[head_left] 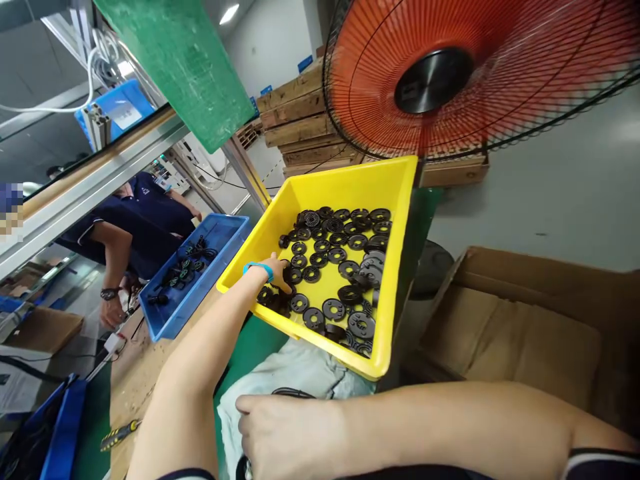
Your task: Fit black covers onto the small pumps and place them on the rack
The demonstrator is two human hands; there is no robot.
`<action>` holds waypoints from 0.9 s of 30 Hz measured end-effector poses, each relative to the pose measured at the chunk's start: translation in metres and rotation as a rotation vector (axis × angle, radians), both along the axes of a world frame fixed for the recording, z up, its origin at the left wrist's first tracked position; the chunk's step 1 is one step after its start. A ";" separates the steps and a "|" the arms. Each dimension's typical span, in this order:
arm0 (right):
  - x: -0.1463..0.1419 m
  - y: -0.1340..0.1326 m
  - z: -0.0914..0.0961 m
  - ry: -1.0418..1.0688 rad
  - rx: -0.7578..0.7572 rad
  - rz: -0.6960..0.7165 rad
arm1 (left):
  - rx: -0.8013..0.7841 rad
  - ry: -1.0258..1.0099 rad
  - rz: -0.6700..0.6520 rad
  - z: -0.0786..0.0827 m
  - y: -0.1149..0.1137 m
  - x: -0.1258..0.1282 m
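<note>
My left hand, with a blue wristband, reaches into a yellow plastic tray that appears tilted in this view. Its fingers rest among several black slotted discs near the tray's near corner. Whether they grip one is hidden. My right hand lies low across the view, over a pale crumpled cloth. A thin black wire loop shows just beyond its fingers, and the hand's underside is hidden.
A co-worker in a dark shirt stands beside a blue tray of black parts. A yellow-handled screwdriver lies on the wooden bench. An orange fan is behind the yellow tray, with stacked wooden pallets and a cardboard box nearby.
</note>
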State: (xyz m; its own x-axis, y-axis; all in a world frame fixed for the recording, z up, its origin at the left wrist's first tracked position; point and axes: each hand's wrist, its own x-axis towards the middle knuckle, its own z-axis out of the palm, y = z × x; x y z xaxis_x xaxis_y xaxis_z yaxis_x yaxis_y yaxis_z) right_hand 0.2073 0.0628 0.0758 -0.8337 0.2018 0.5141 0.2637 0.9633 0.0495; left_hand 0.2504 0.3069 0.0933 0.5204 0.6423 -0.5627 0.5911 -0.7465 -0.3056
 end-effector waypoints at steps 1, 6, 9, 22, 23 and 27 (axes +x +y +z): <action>0.000 0.001 -0.002 0.001 0.003 0.015 | -0.002 0.033 0.008 -0.003 0.001 -0.001; 0.001 0.004 -0.006 -0.012 0.008 -0.012 | 0.038 0.114 0.038 -0.010 0.004 -0.003; 0.001 0.004 -0.002 -0.021 0.013 -0.026 | 0.062 0.130 0.033 -0.015 0.006 -0.002; 0.003 0.008 0.001 -0.096 0.010 -0.018 | 0.018 0.101 -0.163 -0.014 0.002 0.004; 0.003 0.008 -0.001 -0.084 0.022 -0.021 | 0.022 0.098 -0.152 -0.015 0.001 0.004; 0.004 0.007 -0.007 -0.017 0.092 -0.029 | 0.030 0.082 -0.119 -0.017 -0.002 0.005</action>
State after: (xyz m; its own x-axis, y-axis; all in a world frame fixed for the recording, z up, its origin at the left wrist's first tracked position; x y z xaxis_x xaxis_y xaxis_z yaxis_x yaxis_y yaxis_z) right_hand 0.2110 0.0700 0.0686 -0.8371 0.1785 0.5171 0.2900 0.9463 0.1427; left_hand 0.2558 0.3046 0.0765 0.5469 0.5958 -0.5882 0.4709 -0.7998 -0.3723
